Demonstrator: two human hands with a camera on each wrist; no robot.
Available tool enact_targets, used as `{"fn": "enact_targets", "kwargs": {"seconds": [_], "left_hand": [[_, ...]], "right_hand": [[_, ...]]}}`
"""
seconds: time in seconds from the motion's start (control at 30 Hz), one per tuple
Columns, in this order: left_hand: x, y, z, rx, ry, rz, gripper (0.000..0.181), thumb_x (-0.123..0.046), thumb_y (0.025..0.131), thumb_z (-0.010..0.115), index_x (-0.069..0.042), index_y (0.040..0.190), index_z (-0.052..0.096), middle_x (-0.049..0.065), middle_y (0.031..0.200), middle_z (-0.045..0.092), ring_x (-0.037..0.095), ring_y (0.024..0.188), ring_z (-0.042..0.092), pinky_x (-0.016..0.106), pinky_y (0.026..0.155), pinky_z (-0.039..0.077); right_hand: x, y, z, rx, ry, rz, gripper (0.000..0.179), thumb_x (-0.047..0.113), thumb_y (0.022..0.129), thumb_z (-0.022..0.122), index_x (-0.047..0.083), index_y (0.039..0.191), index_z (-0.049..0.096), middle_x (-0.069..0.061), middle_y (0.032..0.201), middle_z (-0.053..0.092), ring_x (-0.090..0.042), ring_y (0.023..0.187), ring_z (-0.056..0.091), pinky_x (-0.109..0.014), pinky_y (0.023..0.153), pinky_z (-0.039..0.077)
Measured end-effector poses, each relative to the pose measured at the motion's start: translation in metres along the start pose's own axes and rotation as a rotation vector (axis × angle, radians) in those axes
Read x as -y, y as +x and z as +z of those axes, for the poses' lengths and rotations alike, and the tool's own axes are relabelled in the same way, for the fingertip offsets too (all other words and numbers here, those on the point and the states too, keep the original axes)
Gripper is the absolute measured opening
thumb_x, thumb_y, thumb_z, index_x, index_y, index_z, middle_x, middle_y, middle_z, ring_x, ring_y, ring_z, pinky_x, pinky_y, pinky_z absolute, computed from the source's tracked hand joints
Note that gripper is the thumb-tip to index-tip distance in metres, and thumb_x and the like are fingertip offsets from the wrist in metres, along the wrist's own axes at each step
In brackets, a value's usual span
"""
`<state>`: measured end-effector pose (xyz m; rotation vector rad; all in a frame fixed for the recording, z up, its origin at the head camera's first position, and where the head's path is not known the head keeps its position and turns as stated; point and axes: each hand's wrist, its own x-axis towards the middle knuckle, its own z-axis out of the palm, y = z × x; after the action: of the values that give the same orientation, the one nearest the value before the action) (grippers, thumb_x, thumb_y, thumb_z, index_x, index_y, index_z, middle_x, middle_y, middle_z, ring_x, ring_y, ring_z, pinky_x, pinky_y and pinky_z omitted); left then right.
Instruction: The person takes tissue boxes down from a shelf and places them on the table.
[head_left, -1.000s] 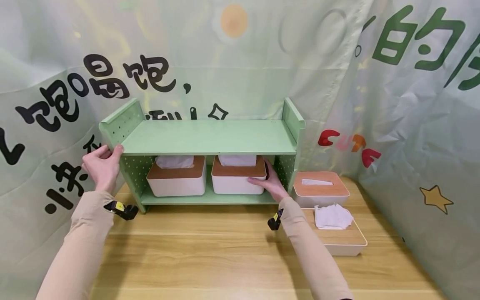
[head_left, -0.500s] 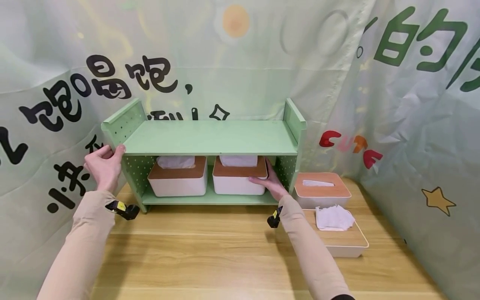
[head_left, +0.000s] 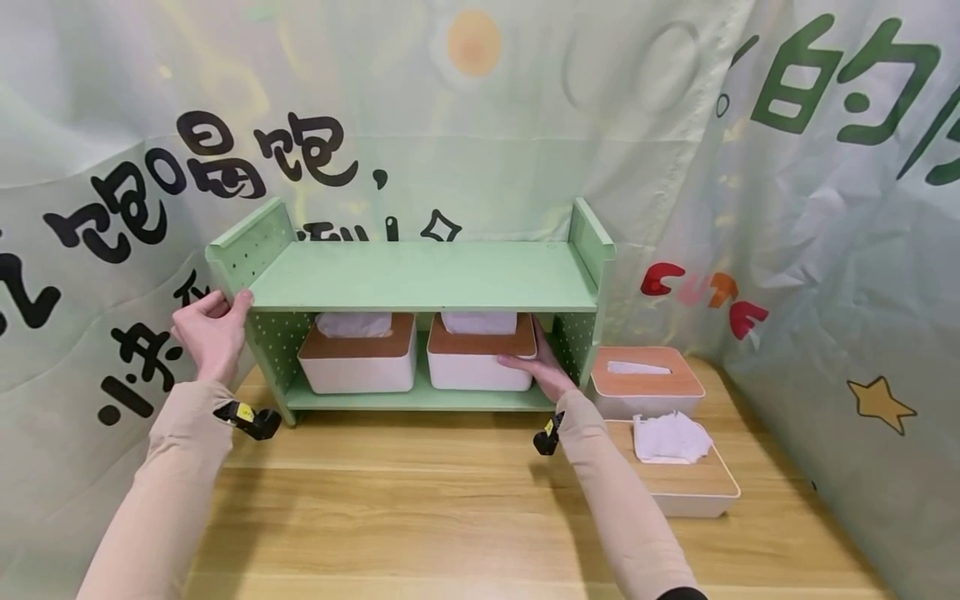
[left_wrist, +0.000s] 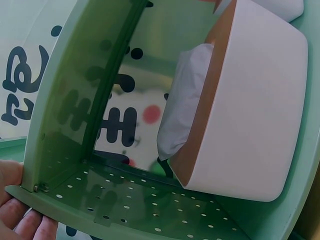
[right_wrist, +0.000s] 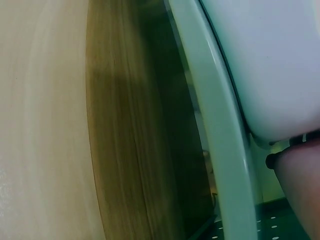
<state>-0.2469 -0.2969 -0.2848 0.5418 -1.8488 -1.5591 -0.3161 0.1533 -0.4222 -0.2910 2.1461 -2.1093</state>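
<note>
A green two-tier shelf [head_left: 427,275] stands on the table, two white tissue boxes with brown lids on its lower board. My left hand [head_left: 213,333] grips the shelf's left side panel at upper-board height; in the left wrist view its fingers [left_wrist: 31,223] curl around the panel's edge. At the right-hand tissue box [head_left: 480,372], my right hand [head_left: 547,368] holds the right end, thumb across the front and the other fingers at the side, partly hidden. The left-hand tissue box [head_left: 360,375] sits apart from it. White tissue pokes up from both lids.
Right of the shelf, two more tissue boxes sit on the wooden table [head_left: 390,500]: a farther one [head_left: 648,381] close to the shelf's side, and a nearer one [head_left: 693,504] beside my right forearm. Printed cloth [head_left: 480,150] hangs behind and at both sides.
The head view has drifted slightly, so everything appears a little farther right and lower. Both hands keep their places on the shelf and the tissue box.
</note>
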Motion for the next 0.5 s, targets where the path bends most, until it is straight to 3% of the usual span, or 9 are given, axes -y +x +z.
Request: {"fn": "enact_targets", "kwargs": {"seconds": [0.1,0.23,0.33,0.5], "left_hand": [[0.0004,-0.0003,0.0007,0.001,0.01,-0.001,0.043,-0.025,0.089,0.075,-0.011,0.128,0.068,-0.034,0.064,0.055,-0.011,0.091,0.054,0.01,0.082,0.044],[0.0006,-0.0002,0.0011,-0.003,0.012,0.001,0.042,-0.026,0.089,0.075,-0.011,0.127,0.069,-0.035,0.063,0.055,-0.01,0.109,0.049,0.013,0.091,0.042],[0.0008,0.0002,0.001,-0.011,0.006,0.002,0.041,-0.025,0.089,0.075,-0.01,0.127,0.069,-0.034,0.063,0.055,-0.009,0.104,0.051,0.012,0.087,0.042],[0.0015,0.0003,0.0004,-0.011,0.007,0.014,0.041,-0.025,0.088,0.075,-0.009,0.126,0.069,-0.033,0.063,0.056,-0.01,0.083,0.053,0.009,0.076,0.043]], "right_hand": [[-0.0002,-0.0008,-0.001,0.003,0.005,-0.007,0.118,0.015,0.085,0.08,0.035,0.161,-0.009,-0.003,0.17,-0.016,-0.039,0.152,0.028,-0.05,0.129,0.017],[0.0005,-0.0014,-0.0008,-0.002,-0.019,-0.022,0.119,0.017,0.084,0.081,0.034,0.162,-0.008,-0.002,0.17,-0.014,-0.034,0.157,0.014,-0.051,0.129,0.015],[0.0008,-0.0015,-0.0004,-0.002,-0.06,-0.03,0.122,0.022,0.082,0.083,0.033,0.162,-0.009,-0.002,0.171,-0.013,-0.028,0.159,-0.003,-0.053,0.129,0.009],[0.0009,-0.0011,-0.0014,0.009,-0.115,-0.043,0.125,0.025,0.08,0.084,0.029,0.162,-0.01,-0.004,0.171,-0.012,-0.026,0.159,-0.008,-0.053,0.129,0.004]]}}
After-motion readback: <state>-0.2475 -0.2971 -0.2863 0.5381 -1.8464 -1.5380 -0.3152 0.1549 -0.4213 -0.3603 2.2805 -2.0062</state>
